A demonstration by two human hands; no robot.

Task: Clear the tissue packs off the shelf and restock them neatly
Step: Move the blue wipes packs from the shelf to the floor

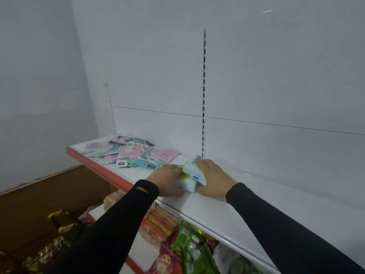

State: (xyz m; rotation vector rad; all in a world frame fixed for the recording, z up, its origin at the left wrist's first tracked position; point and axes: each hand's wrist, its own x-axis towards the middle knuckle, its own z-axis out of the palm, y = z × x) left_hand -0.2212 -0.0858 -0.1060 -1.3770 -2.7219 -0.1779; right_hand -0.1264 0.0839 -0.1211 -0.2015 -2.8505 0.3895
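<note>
The white shelf [227, 212] lay bare toward three o'clock. At its ten o'clock end sprawled loose packets [130, 153]. Near the front edge, the left hand [166, 179] and right hand [214, 177] clasped the tissue packs [190, 176], fingers curled round them.

No legible text on any packaging.

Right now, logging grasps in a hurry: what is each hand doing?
Left hand: fingers grip the tissue packs from the left.
Right hand: fingers grip the same packs from the right.
</note>
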